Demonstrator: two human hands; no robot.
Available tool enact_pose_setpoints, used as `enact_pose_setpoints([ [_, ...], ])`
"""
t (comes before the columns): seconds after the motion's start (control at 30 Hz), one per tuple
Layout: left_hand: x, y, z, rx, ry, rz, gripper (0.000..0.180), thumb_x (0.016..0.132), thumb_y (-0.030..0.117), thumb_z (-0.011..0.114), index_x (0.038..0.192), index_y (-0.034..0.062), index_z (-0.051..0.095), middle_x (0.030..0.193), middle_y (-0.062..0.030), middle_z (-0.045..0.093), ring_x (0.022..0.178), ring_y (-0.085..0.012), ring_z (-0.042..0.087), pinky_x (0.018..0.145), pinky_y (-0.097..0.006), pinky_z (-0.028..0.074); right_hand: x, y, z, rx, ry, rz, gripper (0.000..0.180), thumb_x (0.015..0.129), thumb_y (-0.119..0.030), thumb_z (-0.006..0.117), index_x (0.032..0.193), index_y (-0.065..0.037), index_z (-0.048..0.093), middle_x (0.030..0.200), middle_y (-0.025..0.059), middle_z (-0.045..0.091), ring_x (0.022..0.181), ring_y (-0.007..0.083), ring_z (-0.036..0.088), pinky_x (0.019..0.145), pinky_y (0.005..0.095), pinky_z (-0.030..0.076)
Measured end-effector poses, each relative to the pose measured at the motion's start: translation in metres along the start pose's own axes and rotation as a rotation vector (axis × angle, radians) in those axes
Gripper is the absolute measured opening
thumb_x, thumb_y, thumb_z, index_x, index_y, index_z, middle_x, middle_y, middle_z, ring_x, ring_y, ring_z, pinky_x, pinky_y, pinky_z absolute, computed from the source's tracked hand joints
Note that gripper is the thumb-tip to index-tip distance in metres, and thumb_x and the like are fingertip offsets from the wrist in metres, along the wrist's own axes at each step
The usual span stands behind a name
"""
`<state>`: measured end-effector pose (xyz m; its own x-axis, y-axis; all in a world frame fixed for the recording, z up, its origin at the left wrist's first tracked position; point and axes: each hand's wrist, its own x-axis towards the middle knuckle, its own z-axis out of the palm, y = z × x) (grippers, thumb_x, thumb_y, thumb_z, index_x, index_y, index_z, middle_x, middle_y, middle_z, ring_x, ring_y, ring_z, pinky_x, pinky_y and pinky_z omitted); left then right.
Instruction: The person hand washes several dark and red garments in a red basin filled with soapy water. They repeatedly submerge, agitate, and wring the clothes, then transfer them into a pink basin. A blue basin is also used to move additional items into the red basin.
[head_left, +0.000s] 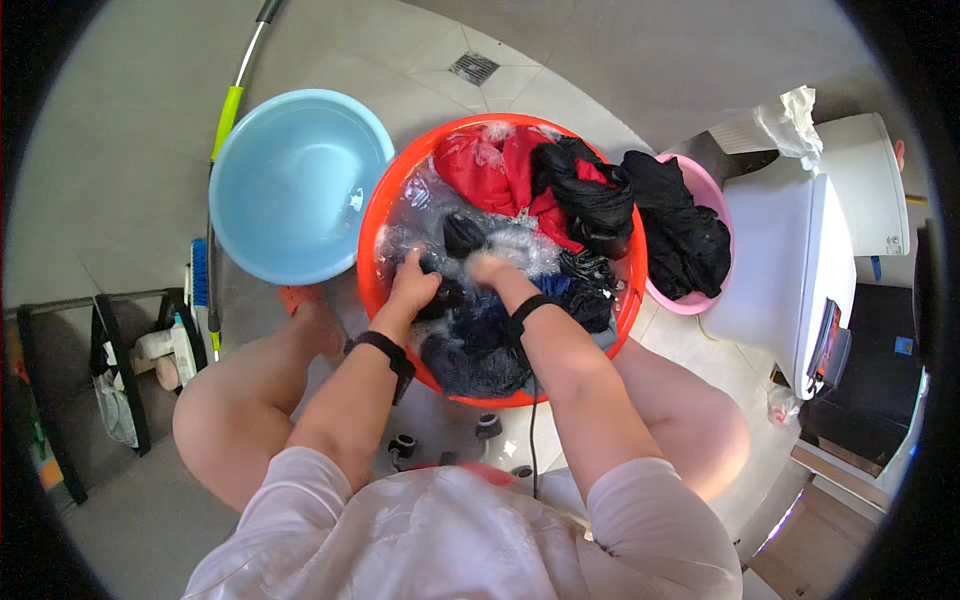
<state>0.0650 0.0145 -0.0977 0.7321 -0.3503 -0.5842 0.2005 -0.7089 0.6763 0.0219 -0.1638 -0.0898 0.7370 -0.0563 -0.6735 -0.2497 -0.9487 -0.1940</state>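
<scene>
In front of me stands a large orange-red basin (372, 215) with soapy water and wet clothes in it. My left hand (414, 284) is at its left side, closed on a dark garment (436, 296) at the water's surface. Beside it, my right hand (488, 266) is down in the suds, smeared by motion, its fingers hidden. A red garment (485, 170) lies at the basin's far side, next to a twisted black garment (590, 195). More dark blue and black clothing (475, 345) fills the near part. Dark bands circle both my wrists.
At the left a light blue basin (290, 200) holds clear water, with a green-handled pole (228, 120) behind it. Black clothing (685, 240) hangs over a pink basin (716, 190) at the right, near a white toilet (780, 260). A floor drain (473, 68) lies beyond.
</scene>
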Motion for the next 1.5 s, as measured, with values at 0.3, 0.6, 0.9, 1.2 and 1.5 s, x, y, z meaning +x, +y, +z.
enact_pose_setpoints([
  [0.3,-0.085,0.07,-0.038,-1.495,-0.384,-0.133,0.06,0.095,0.059,0.051,0.135,0.0143,0.057,0.134,-0.006,0.061,0.123,-0.027,0.055,0.111,-0.044,0.038,-0.186,-0.103,-0.036,0.688,0.903,-0.377,0.023,0.083,-0.01,0.057,0.097,-0.015,0.075,0.1,0.0125,0.064,0.091,0.0348,0.065,0.079,0.0423,0.053],
  [0.6,-0.099,0.033,-0.015,-1.587,-0.858,0.301,0.057,0.102,0.05,0.037,0.136,0.0074,0.055,0.136,-0.0124,0.058,0.123,-0.031,0.054,0.108,-0.044,0.041,-0.204,-0.152,-0.026,0.637,0.955,-0.021,0.056,0.085,-0.046,0.07,0.128,-0.012,0.058,0.106,0.0172,0.06,0.088,0.041,0.065,0.074,0.048,0.055],
  [0.9,-0.129,0.08,-0.039,-0.751,0.092,0.111,0.043,0.082,0.008,0.062,0.123,-0.0038,0.059,0.104,-0.01,0.068,0.092,-0.0216,0.066,0.082,-0.036,0.053,-0.12,-0.035,-0.047,0.399,0.841,0.029,0.044,0.099,-0.043,0.047,0.084,-0.007,0.067,0.087,0.0227,0.068,0.077,0.0412,0.067,0.069,0.0501,0.054],
  [1.2,-0.095,0.061,-0.019,0.651,0.169,0.093,0.052,0.094,0.045,0.055,0.139,0.0197,0.054,0.156,-0.0152,0.032,0.137,-0.0417,0.037,0.111,-0.049,0.037,-0.12,-0.032,-0.006,-0.051,0.296,0.099,0.072,0.095,-0.049,0.052,0.158,-0.037,0.018,0.166,0.0088,0.009,0.144,0.0579,0.01,0.103,0.0785,0.024],
  [1.5,-0.015,0.025,0.005,0.757,-0.188,0.048,0.046,0.086,0.038,0.064,0.123,0.0117,0.065,0.125,-0.016,0.065,0.116,-0.0327,0.063,0.098,-0.044,0.05,-0.039,-0.021,0.029,-0.224,0.001,0.062,0.049,0.087,-0.032,0.059,0.135,-0.019,0.057,0.136,0.0178,0.057,0.124,0.0356,0.056,0.102,0.0506,0.043],
])
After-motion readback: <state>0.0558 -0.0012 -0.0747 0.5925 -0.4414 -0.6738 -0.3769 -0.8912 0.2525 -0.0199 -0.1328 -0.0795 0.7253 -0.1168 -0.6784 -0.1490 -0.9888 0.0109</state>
